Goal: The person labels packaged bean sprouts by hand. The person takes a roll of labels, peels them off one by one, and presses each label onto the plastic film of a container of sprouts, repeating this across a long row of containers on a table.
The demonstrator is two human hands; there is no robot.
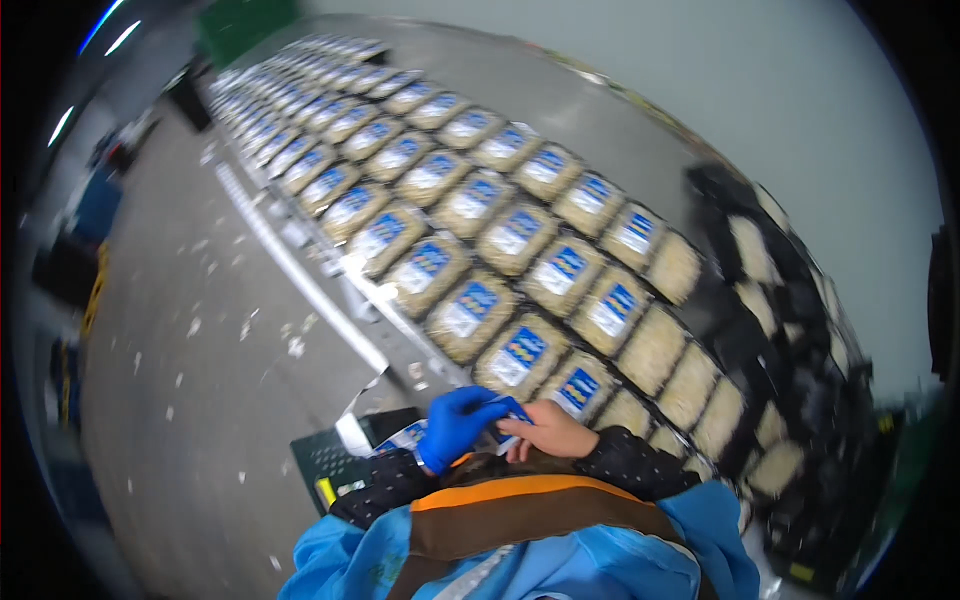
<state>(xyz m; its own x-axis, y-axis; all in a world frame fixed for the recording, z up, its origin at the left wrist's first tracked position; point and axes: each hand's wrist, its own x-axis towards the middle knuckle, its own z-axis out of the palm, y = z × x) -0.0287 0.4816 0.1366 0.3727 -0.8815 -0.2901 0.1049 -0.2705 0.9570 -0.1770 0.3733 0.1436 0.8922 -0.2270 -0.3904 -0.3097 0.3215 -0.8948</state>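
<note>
My left hand, in a blue glove, and my bare right hand meet close in front of my body at the table's near edge. Between their fingers is a blue-and-white label, which both hands pinch. A strip of similar labels shows beside my left wrist. Just beyond my hands lies a film-wrapped tray of pale, shredded-looking food, with a blue-and-white label on its top. Right of it, several wrapped trays carry no label. Parts of the label are hidden under my fingers.
Long rows of labelled trays cover the table toward the far left. Black-edged trays are heaped at the right, blurred. A dark green perforated crate stands at my left. White scraps litter the grey floor. A pale wall rises behind.
</note>
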